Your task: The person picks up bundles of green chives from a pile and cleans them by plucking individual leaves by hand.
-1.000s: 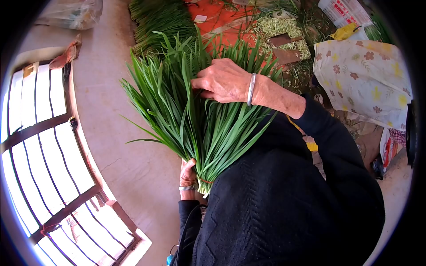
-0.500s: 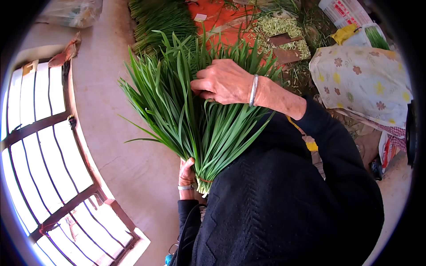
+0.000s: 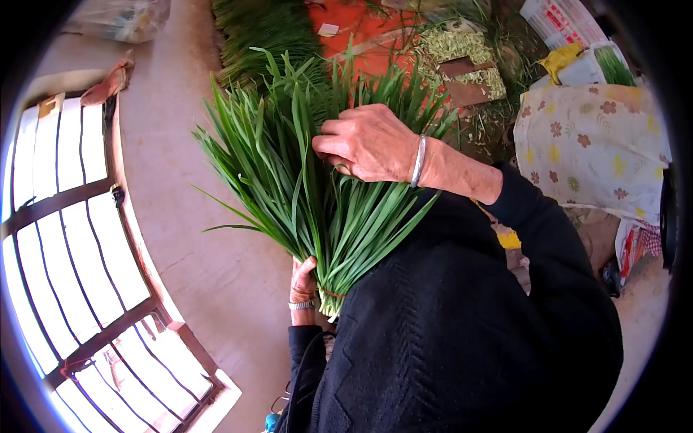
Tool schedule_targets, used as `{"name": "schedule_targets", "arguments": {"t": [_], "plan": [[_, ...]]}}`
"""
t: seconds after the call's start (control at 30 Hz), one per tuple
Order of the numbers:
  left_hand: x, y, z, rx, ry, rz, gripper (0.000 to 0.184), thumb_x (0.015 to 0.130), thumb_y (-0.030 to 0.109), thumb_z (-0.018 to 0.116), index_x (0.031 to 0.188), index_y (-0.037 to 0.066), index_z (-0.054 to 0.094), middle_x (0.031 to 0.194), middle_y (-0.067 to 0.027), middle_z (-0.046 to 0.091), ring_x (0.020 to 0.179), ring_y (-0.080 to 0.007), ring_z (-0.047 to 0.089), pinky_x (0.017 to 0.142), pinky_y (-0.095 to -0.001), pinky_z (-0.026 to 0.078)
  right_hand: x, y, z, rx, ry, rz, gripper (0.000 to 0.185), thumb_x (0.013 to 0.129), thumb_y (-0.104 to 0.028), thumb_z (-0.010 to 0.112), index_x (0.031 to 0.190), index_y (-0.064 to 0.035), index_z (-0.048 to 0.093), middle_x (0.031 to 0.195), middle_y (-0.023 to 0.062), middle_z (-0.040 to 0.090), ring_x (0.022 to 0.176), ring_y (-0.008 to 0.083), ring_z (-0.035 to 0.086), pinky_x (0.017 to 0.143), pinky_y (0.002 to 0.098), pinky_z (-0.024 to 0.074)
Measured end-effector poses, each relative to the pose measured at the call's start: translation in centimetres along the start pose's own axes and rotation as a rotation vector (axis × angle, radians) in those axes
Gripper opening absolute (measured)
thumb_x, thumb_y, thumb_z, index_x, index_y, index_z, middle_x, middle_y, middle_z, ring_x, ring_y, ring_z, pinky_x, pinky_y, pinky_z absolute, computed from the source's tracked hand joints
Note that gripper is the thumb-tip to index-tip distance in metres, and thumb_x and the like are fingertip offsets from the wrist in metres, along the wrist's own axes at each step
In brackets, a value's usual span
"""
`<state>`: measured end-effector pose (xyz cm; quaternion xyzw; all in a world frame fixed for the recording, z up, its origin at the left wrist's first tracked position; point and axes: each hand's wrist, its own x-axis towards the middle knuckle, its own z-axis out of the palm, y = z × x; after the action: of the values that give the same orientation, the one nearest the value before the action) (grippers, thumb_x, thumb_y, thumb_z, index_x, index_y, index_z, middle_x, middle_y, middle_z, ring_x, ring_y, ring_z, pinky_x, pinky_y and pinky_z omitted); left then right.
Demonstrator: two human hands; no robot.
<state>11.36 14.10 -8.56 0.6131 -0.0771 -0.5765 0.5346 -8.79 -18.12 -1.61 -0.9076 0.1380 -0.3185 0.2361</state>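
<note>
Nearest is the dark knitted top point(image 3: 433, 332) of the person. Against its edge, near the lap, the bundle of long green leaves point(image 3: 303, 173) is held at a slant, pale cut ends low, blades fanned upward.

Left hand point(image 3: 304, 281): grip clamped on the lower stems from the outer side, thumb in view, other fingers largely hidden. A reddish-brown tie point(image 3: 332, 294) circles the stems beside it, just above the cut ends.

Right hand point(image 3: 367, 143): fingers bent and close together, tips sunk among the upper blades. The grip touches the leaves; whether it is closed on any cannot be told.

Handling, as judged: light to moderate in weight, firm at the bound stems, limp towards the tips; blades smooth, perhaps slippery, easily creased or bruised. Best hold is at the stems by the tie; the fan should take only light finger contact.

Beyond lies a larger pile of similar greens point(image 3: 267, 43), next to a red sheet point(image 3: 361, 32). Pale chopped trimmings point(image 3: 451, 45) are scattered round brown flat pieces point(image 3: 473, 92). To the right, a flower-printed cloth point(image 3: 588, 148); at the left, a barred window point(image 3: 79, 252) in the wall.
</note>
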Motion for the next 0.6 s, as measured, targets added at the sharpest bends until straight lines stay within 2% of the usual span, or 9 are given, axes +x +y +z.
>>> {"name": "schedule_targets", "arguments": {"t": [0.07,0.13,0.17,0.27,0.33,0.4,0.47,0.53,0.6], "plan": [[0.0,-0.1,0.0,0.006,-0.006,0.005,0.086,0.066,0.024,0.082,0.139,0.005,0.039,0.127,-0.0074,0.055,0.114,-0.0243,0.054,0.099,-0.0384,0.045,-0.1,-0.2,0.0,-0.001,-0.032,0.039,0.024,0.065,-0.015,0.073,0.086,-0.0100,0.063,0.077,0.0031,0.058,0.069,0.0234,0.061,0.062,0.0362,0.0514],[0.1,0.0,0.5,0.019,0.005,0.029,0.086,0.065,0.024,0.082,0.138,0.005,0.039,0.127,-0.0071,0.055,0.114,-0.0238,0.054,0.099,-0.0376,0.044,-0.2,0.0,0.1,-0.024,-0.044,0.079,0.023,0.070,-0.022,0.072,0.088,-0.0113,0.063,0.077,0.0045,0.061,0.073,0.0267,0.065,0.062,0.0421,0.0516],[0.1,0.1,0.7,0.025,0.010,0.032,0.086,0.065,0.024,0.082,0.138,0.005,0.040,0.127,-0.0071,0.055,0.114,-0.0238,0.054,0.099,-0.0376,0.044,-0.3,0.1,0.2,-0.025,-0.046,0.081,0.020,0.071,-0.020,0.071,0.087,-0.0112,0.064,0.077,0.0051,0.061,0.073,0.0274,0.065,0.061,0.0423,0.0509],[-0.1,0.6,1.4,0.036,0.013,0.037,0.086,0.064,0.025,0.082,0.137,0.005,0.041,0.125,-0.0070,0.057,0.113,-0.0235,0.055,0.099,-0.0374,0.044,-0.7,0.1,-0.1,0.030,0.011,0.094,0.023,0.065,-0.014,0.071,0.087,-0.0108,0.064,0.077,0.0047,0.058,0.070,0.0261,0.062,0.060,0.0382,0.0499],[-0.3,0.7,1.6,0.058,0.003,0.028,0.087,0.064,0.025,0.083,0.137,0.004,0.041,0.124,-0.0072,0.057,0.112,-0.0235,0.055,0.099,-0.0374,0.044,-1.1,-0.5,-0.5,0.101,0.014,0.140,0.020,0.068,-0.012,0.069,0.087,-0.0113,0.064,0.079,0.0049,0.058,0.073,0.0267,0.062,0.061,0.0372,0.0500],[-0.3,0.6,1.7,0.060,0.018,0.043,0.088,0.063,0.026,0.083,0.137,0.004,0.041,0.124,-0.0075,0.057,0.112,-0.0234,0.055,0.099,-0.0375,0.044,-1.3,-0.8,-0.6,0.334,0.106,0.259,0.016,0.071,-0.011,0.068,0.087,-0.0108,0.064,0.082,0.0059,0.059,0.073,0.0259,0.062,0.062,0.0360,0.0502],[-0.4,0.4,1.7,0.079,0.038,0.061,0.088,0.064,0.026,0.082,0.137,0.004,0.040,0.124,-0.0075,0.057,0.113,-0.0234,0.055,0.100,-0.0376,0.043,-0.9,0.3,-0.9,0.358,0.315,0.297,0.009,0.079,-0.006,0.067,0.087,-0.0075,0.064,0.079,0.0041,0.062,0.068,0.0163,0.063,0.059,0.0298,0.0488],[-0.4,0.6,2.0,0.078,0.026,0.070,0.088,0.064,0.026,0.082,0.138,0.004,0.040,0.125,-0.0075,0.056,0.113,-0.0233,0.054,0.100,-0.0375,0.042,0.1,1.1,-3.4,0.444,0.453,0.401,0.004,0.084,-0.007,0.066,0.088,-0.0069,0.065,0.077,0.0019,0.062,0.065,0.0106,0.061,0.056,0.0246,0.0474],[-0.4,0.7,2.1,0.080,0.014,0.079,0.089,0.064,0.027,0.082,0.138,0.003,0.039,0.126,-0.0074,0.056,0.114,-0.0231,0.054,0.100,-0.0374,0.042,1.2,2.6,-4.8,0.280,0.573,0.348,0.006,0.088,-0.012,0.066,0.090,-0.0071,0.067,0.076,0.0006,0.062,0.062,0.0079,0.058,0.053,0.0224,0.0461]]}}
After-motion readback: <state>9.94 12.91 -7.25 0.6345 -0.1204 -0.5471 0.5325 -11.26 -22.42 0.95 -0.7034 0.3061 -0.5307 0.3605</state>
